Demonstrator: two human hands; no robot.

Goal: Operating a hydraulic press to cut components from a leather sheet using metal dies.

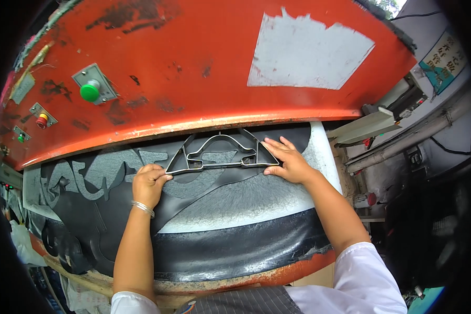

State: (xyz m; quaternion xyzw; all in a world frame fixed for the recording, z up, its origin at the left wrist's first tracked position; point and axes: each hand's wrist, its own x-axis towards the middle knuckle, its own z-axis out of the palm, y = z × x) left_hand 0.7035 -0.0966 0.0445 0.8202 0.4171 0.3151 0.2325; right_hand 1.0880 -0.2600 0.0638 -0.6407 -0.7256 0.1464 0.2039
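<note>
A steel cutting die (220, 166), roughly trapezoid with a curved inner outline, rests on a dark grey leather sheet (89, 214). At the die's left corner my left hand (147, 183) is closed, thumb and curled fingers against the metal. My right hand (292, 163) holds the right corner between its thumb and spread fingers. Several curved shapes have been cut out of the leather on the left, and the pale, scored cutting board (235, 204) shows through them. The die's far edge lies close to the press's lower lip and is partly hidden.
An orange press head (193, 63) spans the far side. It carries a large green button (89, 92), a red button (42, 121) and a torn white sheet (303, 52). A black padded strip (240, 248) runs along the near edge. Pipes (403, 149) stand at right.
</note>
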